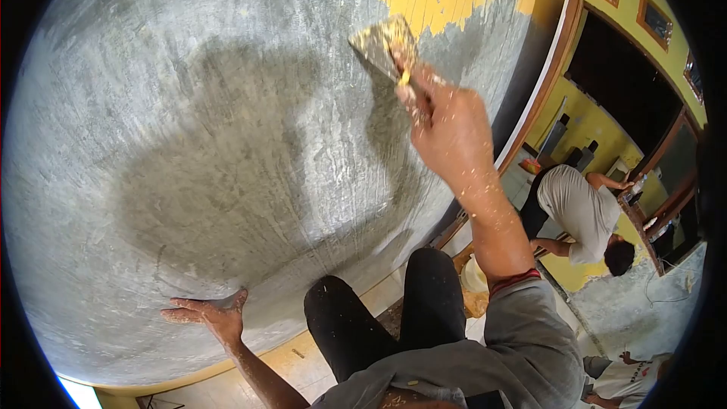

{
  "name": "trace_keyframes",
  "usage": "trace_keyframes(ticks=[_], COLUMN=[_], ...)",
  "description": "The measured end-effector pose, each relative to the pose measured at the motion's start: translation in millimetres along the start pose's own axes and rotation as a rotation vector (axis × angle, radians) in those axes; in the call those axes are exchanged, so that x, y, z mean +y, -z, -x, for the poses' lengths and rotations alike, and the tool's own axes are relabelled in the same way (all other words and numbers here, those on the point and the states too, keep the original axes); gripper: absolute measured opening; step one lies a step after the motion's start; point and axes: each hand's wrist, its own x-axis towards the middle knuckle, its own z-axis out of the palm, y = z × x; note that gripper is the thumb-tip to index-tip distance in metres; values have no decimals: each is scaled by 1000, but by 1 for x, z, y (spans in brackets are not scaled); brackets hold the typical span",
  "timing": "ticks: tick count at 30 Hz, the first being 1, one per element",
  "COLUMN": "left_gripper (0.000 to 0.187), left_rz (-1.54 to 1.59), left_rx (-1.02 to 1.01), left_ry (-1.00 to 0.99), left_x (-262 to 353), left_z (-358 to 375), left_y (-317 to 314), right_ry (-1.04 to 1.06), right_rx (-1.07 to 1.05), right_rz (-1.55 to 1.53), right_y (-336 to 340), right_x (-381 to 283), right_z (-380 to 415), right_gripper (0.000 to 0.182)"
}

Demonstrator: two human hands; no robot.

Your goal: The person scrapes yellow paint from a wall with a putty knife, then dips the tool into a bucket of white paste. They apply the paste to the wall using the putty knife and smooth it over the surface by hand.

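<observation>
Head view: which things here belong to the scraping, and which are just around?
In use: scraper gripped by the right hand; grey wall, left hand braced on it.
Around: a bending person; door frame; windows.

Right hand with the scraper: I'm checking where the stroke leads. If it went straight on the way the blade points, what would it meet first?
The right hand holds a flat putty-smeared scraper against the grey plastered wall. Going on up-left, it would probably meet only more wet grey plaster; depth is unclear.
</observation>
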Motion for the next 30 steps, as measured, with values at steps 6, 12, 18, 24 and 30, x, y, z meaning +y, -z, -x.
trace_keyframes(ticks=[6,12,18,24,30], left_gripper=[167,167,166,159,124], left_rz=[17,-21,-54,4,63], left_rx=[-25,-51,-93,-68,299], left_ry=[52,-26,-15,8,-34], left_x=[2,-6,-8,-6,57], left_z=[0,0,4,9,-42], left_y=[1,3,10,17,42], right_ry=[-69,-76,-7,-116,-456], right_rx=[-65,71,140,-82,-220], right_rz=[-190,-40,-41,-304,-213], right_y=[-54,24,31,-84,-95], right_x=[12,-17,7,57,154], right_z=[77,-58,-74,123,199], right_gripper=[47,38,33,39,27])
